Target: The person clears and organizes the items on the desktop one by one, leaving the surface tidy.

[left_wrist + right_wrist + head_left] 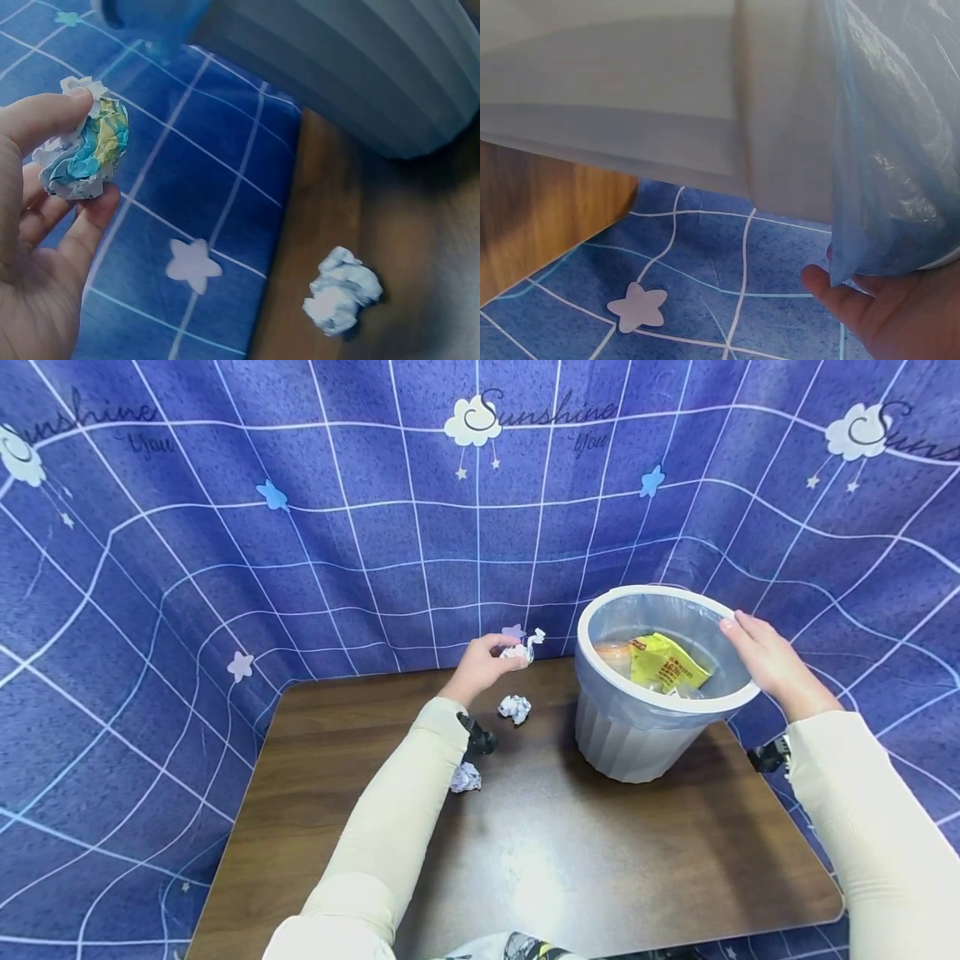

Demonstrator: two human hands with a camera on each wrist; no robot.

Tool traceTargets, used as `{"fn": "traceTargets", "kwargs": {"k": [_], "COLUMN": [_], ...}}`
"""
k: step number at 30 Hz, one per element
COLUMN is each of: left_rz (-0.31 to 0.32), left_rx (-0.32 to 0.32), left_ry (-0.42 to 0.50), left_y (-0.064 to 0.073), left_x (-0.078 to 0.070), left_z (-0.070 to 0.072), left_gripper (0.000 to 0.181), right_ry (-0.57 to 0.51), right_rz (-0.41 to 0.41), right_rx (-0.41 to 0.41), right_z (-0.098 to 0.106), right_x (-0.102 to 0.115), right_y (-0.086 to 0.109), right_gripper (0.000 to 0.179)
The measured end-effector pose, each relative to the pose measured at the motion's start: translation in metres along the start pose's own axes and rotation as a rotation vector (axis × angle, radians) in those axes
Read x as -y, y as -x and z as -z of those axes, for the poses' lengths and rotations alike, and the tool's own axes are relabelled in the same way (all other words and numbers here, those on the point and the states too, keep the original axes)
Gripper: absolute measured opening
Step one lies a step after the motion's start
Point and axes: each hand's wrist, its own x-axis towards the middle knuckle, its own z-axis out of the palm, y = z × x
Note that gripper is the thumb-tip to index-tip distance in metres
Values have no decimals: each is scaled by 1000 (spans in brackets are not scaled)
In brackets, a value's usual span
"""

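My left hand (482,667) pinches a crumpled paper ball (88,146) between thumb and fingertips, above the table's far edge. Blue and yellow print shows on that ball in the left wrist view. Below the hand, a second paper ball (514,709) lies on the table, left of the grey trash bin (626,743). Another paper ball (466,777) is partly hidden by my left forearm. My right hand (776,664) grips the bin's rim on its right side, over the clear bag liner (900,165). Inside the bin lies a yellow wrapper (663,664) among other litter.
The brown wooden table (600,860) carries the bin at its far right side. A blue patterned curtain (390,527) hangs behind the table and along both sides. A black wrist camera (476,735) sits on the left wrist, close to the paper balls.
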Motion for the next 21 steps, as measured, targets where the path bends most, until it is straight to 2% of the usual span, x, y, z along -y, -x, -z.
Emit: {"fn": "traceTargets", "kwargs": {"k": [6,11,15,21], "left_rz": [-32,-56,-60,-68], "left_rx": [3,20,24,33], "left_ry": [23,21,24,45], "left_y": [-9,-17,-22,-31], "left_x": [-24,-47,-67,-95], "left_z": [9,10,5,-11], "left_gripper": [43,46,45,44], "right_ry": [13,9,2,2], "right_rz": [2,4,8,0], "right_rx": [-2,-6,-5,2], "right_z": [-2,-2,-2,0], "right_x": [-1,0,1,2], "right_y": [0,1,1,0], "right_gripper": [75,75,74,74]}}
